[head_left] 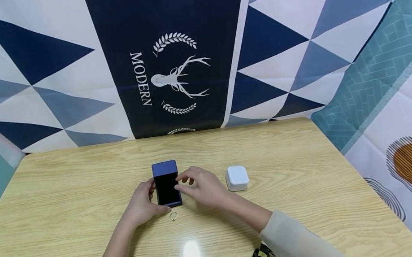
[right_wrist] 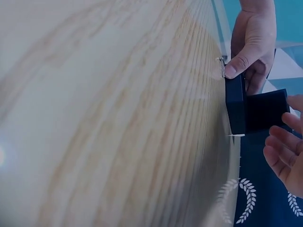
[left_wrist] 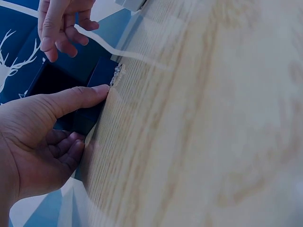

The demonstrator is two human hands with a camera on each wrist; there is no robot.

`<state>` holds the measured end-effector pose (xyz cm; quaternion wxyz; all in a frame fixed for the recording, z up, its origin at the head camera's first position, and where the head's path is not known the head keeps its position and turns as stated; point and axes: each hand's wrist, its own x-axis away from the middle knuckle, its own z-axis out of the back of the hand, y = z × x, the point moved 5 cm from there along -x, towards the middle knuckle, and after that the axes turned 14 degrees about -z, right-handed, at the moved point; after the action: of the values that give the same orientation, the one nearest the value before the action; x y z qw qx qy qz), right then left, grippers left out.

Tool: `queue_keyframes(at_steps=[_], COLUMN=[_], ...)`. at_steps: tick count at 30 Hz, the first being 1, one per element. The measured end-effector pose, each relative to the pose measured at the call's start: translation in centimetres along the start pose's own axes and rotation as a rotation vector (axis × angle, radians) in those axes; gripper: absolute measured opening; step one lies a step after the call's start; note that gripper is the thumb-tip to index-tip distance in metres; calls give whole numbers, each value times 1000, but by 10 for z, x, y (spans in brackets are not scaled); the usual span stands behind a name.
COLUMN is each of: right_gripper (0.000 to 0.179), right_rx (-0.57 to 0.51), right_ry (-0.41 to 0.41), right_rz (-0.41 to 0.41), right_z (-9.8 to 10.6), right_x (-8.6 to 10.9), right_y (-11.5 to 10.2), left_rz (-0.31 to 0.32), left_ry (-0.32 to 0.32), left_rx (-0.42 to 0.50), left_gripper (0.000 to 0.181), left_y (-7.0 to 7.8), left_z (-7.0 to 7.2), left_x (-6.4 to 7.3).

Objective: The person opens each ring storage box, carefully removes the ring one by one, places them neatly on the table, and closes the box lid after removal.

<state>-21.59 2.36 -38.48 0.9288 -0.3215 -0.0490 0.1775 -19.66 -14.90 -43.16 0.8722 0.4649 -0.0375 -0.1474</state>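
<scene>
A dark blue ring box (head_left: 164, 168) stands on the wooden table with its lid raised and a black interior showing. My left hand (head_left: 146, 205) holds it from the left, thumb on the front edge and the other fingers along the side. Just in front of the box lies a ring (head_left: 173, 216); in the left wrist view its stone-set band (left_wrist: 115, 74) shows beside my thumb. My right hand (head_left: 207, 187) hovers at the box's right side, fingers loosely bent and holding nothing. From the right wrist, its fingertips (right_wrist: 274, 153) appear close to the raised lid (right_wrist: 267, 111).
A small white box (head_left: 236, 178) with rounded corners stands right of my right hand. Behind the table's far edge hangs a patterned cloth (head_left: 177, 78) with a deer print. Light glares off the tabletop (head_left: 77, 191) near the front.
</scene>
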Motion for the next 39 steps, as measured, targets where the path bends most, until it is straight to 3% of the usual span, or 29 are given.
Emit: queue_keyframes(at_steps=[6,12,27,39], right_gripper=[21,15,33,36], right_rx=[-228,-338,-526,-522], right_ry=[72,120,110,78], right_rz=[-72,-96,-242,-229], right_z=[1,4,2,-2], right_x=[-6,-10,-31,-37], right_y=[9,11,16,10], left_rz=[-2,3,9,2], left_ry=[8,1,-3,9], left_rx=[20,31,37,37], left_gripper=[96,96,98,97], left_y=[0,-1,-2,-3], left_z=[0,0,-2,-1], left_x=[0,1,1,0])
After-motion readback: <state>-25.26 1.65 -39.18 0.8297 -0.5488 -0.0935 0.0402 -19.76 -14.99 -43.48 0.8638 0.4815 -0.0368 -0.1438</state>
